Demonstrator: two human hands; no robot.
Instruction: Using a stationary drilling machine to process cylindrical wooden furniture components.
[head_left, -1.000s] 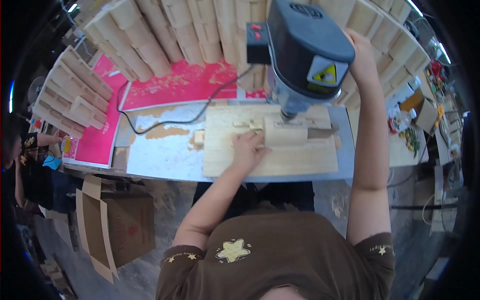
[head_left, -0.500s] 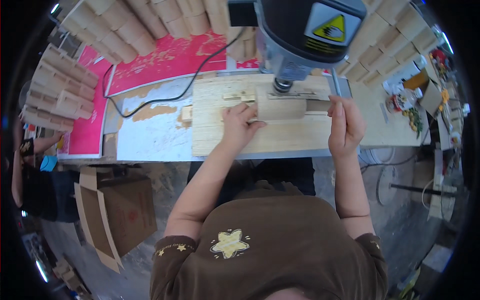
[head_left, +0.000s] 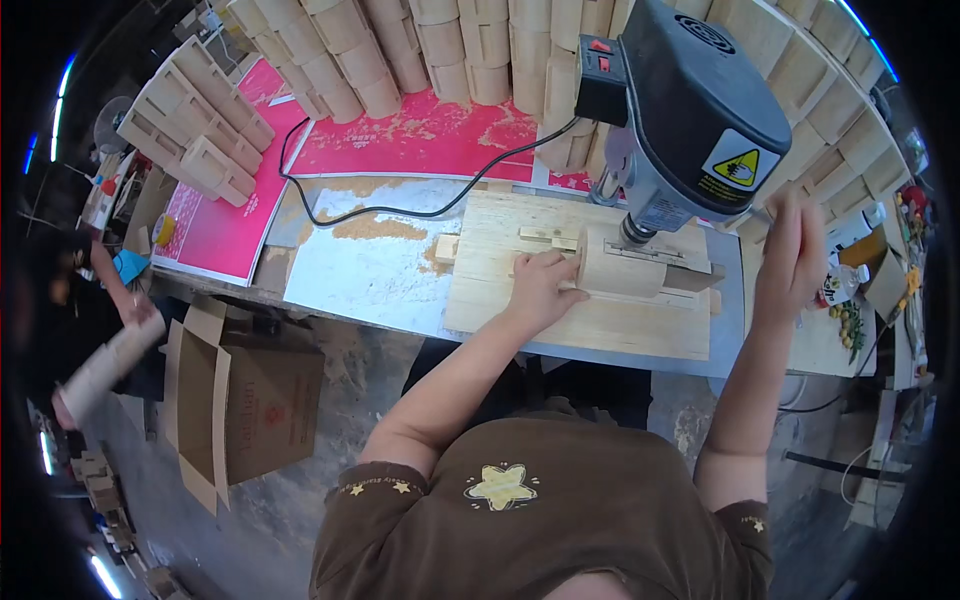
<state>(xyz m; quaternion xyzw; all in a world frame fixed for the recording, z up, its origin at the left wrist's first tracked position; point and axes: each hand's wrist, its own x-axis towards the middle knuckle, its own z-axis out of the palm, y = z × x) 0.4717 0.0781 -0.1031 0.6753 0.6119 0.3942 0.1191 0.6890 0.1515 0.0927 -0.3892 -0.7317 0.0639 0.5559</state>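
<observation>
A pale rounded wooden block [head_left: 622,265] with a slot along its top lies on a flat wooden board [head_left: 490,300], under the chuck of a drill press [head_left: 700,110]. My left hand [head_left: 541,290] grips the block's left end, thumb at the near side and fingers behind. Whether the bit touches the wood cannot be made out. Raised at the right of the machine, my right hand [head_left: 795,250] is blurred, its fingers curled around the end of the drill press lever [head_left: 757,215]. Small wooden strips [head_left: 545,236] sit on the board behind my left fingers.
Stacked wooden blocks [head_left: 485,50] line the back, with more at the far left [head_left: 215,165]. A black cord [head_left: 430,212] crosses the sawdust-strewn table. An open cardboard box [head_left: 265,400] stands on the floor at left, near a co-worker [head_left: 80,300] holding wooden pieces. Bottles [head_left: 845,283] stand at right.
The whole view has swung, so the bench appears farther right and lower. My right hand has risen relative to the drill press. My left hand stays on the block. The co-worker's wooden pieces came into sight.
</observation>
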